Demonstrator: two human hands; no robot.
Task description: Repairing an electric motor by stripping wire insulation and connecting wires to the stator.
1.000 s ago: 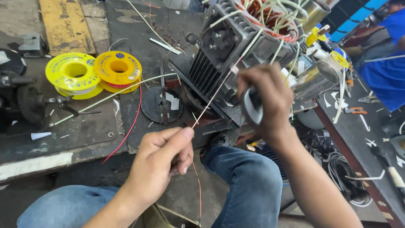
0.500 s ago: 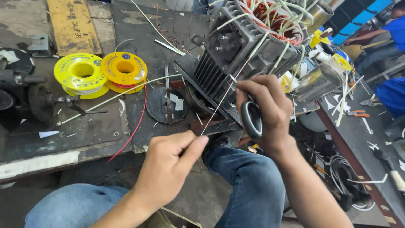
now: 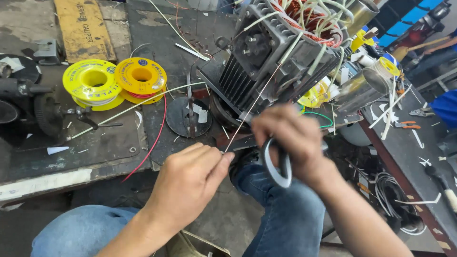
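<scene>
- Left hand (image 3: 190,183) slid in closer to the right hand (image 3: 293,143) since before, shortening the span.
- Left pinches the thin wire (image 3: 252,109) taut, running toward 1 o'clock into the motor stator (image 3: 271,52).
- Right's clamped on scissors (image 3: 278,166), at 3 o'clock.

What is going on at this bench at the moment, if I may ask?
A seated person pinches a thin wire with the left hand; it runs up to an opened electric motor with bare windings. The right hand holds a grey-handled tool against the wire. Two yellow spools lie on the worn bench.
</scene>
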